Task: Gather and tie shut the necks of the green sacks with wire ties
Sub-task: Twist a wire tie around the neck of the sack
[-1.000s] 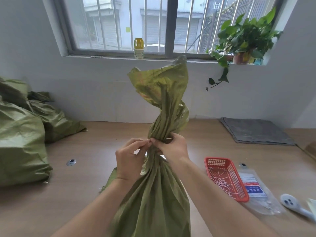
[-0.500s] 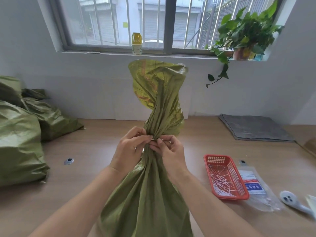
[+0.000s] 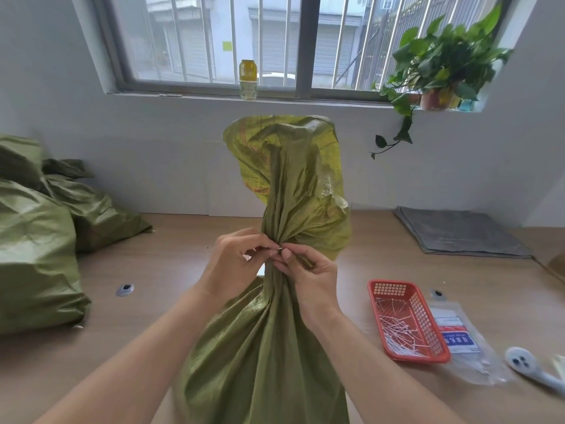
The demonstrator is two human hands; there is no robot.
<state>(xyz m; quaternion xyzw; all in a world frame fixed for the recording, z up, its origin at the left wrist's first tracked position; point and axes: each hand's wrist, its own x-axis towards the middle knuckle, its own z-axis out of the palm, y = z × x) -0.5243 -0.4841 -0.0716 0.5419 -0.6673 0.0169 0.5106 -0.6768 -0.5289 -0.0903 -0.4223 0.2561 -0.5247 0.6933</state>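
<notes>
Green sack (image 3: pixel 269 347): standing upright on the surface (image 3: pixel 171 270) just in front of the person, long axis running vertical, its mouth flaring upward above the gathered neck.
Left hand (image 3: pixel 235 261): curling its fingers in against the neck, pinching the wire tie (image 3: pixel 278 248), which is showing only as a small glint.
Right hand (image 3: pixel 308 276): meeting it fingertip to fingertip, pinching the same spot.
Red basket (image 3: pixel 393 289): sitting to the right, holding white ties.
Other green sacks (image 3: pixel 33 255): lying at the left.
</notes>
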